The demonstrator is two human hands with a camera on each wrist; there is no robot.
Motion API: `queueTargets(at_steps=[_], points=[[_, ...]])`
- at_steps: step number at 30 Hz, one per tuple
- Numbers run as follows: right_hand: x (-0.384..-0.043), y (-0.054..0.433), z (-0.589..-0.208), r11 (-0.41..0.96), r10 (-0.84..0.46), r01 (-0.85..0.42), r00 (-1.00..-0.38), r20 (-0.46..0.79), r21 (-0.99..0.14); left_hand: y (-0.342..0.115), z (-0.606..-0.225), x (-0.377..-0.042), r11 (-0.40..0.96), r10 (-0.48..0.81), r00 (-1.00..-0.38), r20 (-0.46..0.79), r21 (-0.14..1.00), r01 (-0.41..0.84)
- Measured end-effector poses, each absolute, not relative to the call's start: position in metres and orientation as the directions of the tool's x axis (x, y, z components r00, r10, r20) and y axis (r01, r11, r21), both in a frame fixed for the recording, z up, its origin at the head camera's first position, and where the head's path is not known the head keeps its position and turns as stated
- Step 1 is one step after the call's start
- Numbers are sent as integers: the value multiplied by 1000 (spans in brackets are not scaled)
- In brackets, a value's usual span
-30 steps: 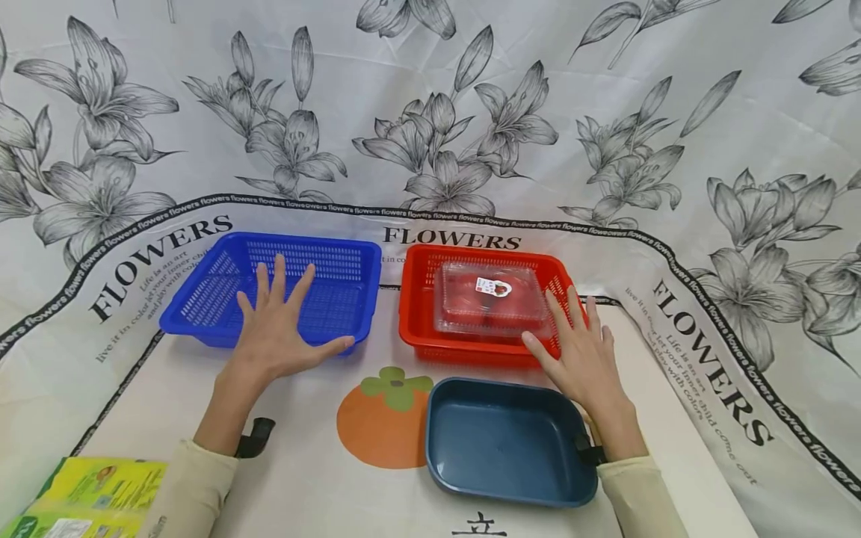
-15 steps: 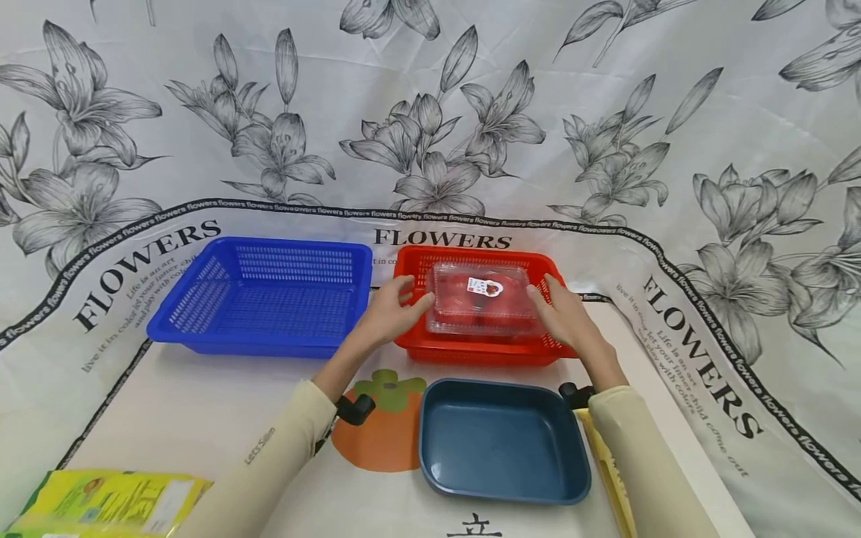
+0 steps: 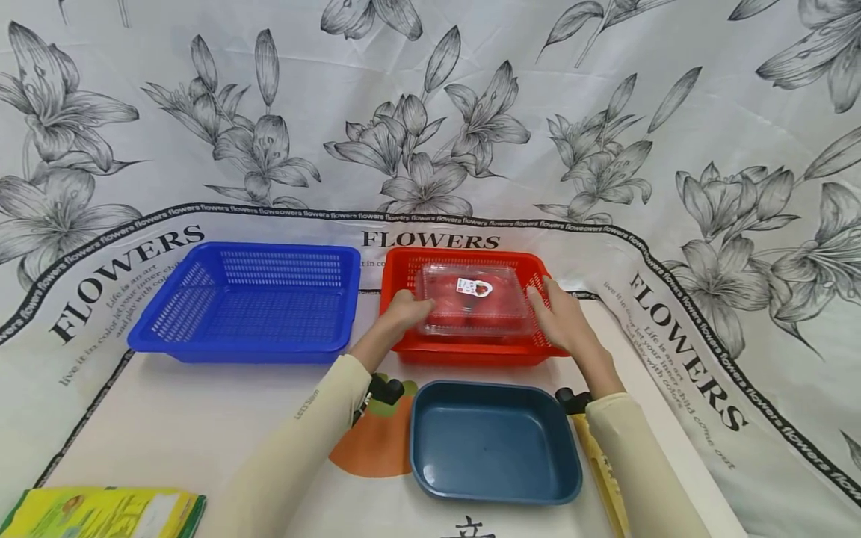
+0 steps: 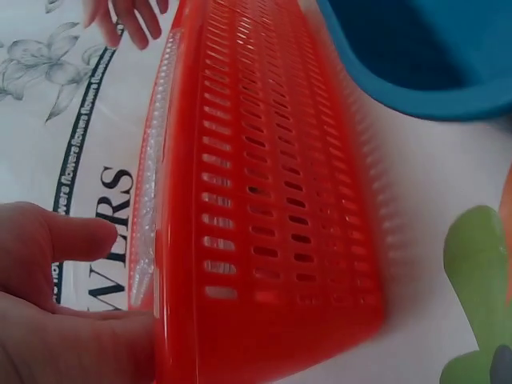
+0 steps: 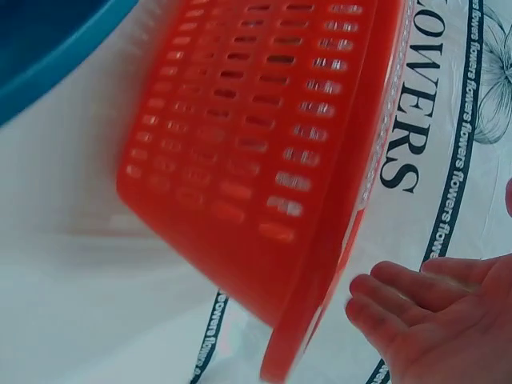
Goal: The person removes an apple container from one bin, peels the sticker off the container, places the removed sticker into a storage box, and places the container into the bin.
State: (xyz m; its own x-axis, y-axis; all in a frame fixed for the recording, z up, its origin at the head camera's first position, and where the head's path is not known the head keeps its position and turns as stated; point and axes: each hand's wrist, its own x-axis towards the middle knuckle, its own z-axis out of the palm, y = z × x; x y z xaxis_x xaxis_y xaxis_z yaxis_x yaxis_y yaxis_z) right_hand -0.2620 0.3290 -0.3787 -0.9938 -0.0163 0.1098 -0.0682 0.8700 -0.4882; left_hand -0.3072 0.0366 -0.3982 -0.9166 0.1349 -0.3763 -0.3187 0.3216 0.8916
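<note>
A clear plastic box of red fruit (image 3: 474, 306) with a white label lies in the red basket (image 3: 471, 357). At the basket's left end is my left hand (image 3: 402, 310), its thumb overlapping the box's near left corner. In the left wrist view the index finger is extended and the thumb tip is hidden behind the red rim. My right hand (image 3: 566, 317) is at the basket's right end, thumb beside the box's right edge. The right wrist view shows its fingers (image 5: 400, 304) loosely extended, with a gap between them and the rim.
A blue basket (image 3: 245, 347) stands to the left of the red one. In front of the red basket is a dark blue tray (image 3: 494, 493). A yellow-green packet (image 3: 87, 512) lies at front left, and a yellow thing (image 3: 602, 471) lies partly under my right arm.
My left hand has moved right, from over the blue basket to the red basket's left end, and its spread fingers have drawn together. My right hand has shifted slightly toward the box.
</note>
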Motion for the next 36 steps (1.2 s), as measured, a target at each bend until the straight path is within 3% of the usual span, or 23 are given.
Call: queueTargets(at_steps=[14,28,36], points=[[-267,354,-390,864,-14,-63,-995,101,-500,39,-403,-310,279,123,-887,-446,873,-400],[-264,366,-404,867,45,-17,-993,111,-499,40,-410,-314,37,269,-838,-475,874,-484],[-265,368,-407,859,43,-24,-992,119,-512,46,-411,-311,-46,206,-873,-442,887,-460]])
